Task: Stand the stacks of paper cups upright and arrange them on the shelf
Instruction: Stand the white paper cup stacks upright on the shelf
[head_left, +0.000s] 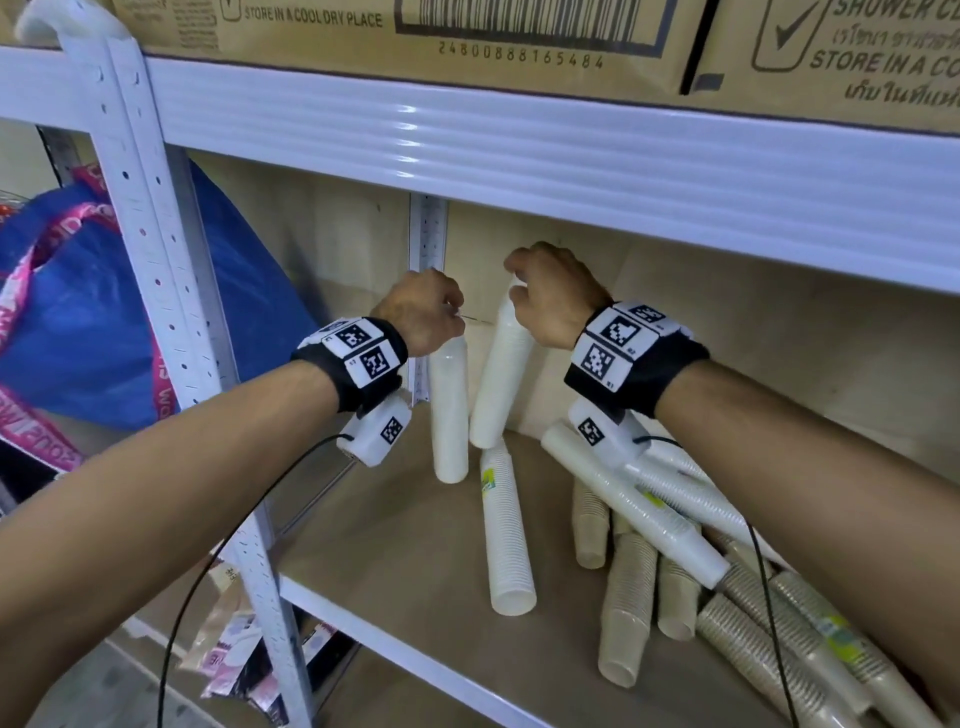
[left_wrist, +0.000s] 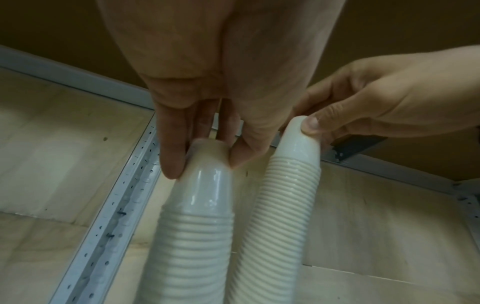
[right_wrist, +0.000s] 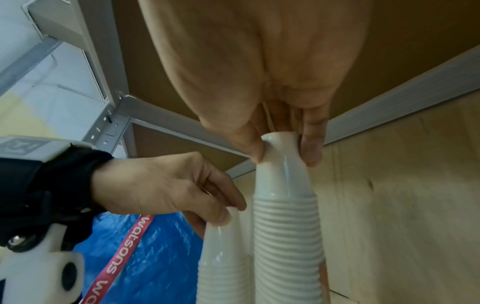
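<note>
- Standing at a white metal shelf (head_left: 363, 621), a person reached in with both bare hands; each hand held the top of one white stack of paper cups near the back left corner
- Left hand (head_left: 423, 312) had its grip closed on the narrow top end of the left white stack (head_left: 449, 415); fingers (left_wrist: 170, 156) and thumb pinched it from either side; this stack stood close to upright on the shelf board, just beside the rear post (head_left: 427, 234)
- Right hand (head_left: 553, 296) likewise had its grip closed, pinching the top of the right white stack (head_left: 501, 374); this one leaned, its top tipped right and its base close to the left stack's middle; whether the base rested fully on the board could not be told
- Progress looked early; two stacks were up or nearly up, and neither had been let go
- Remaining work lay to the right; a third white stack (head_left: 506, 530) lay flat on the board in front of the held pair; a heap of fallen stacks (head_left: 675, 561), white and tan, lay crossed over one another towards the right; their exact number could not be counted
- Judging from this, most of the task was still ahead; the leaning stack needed straightening beside its neighbour, then the fallen ones needed raising in turn
- Cardboard boxes (head_left: 415, 36) sat on the level above; a blue bag (head_left: 93, 312) hung outside the frame on the left
</note>
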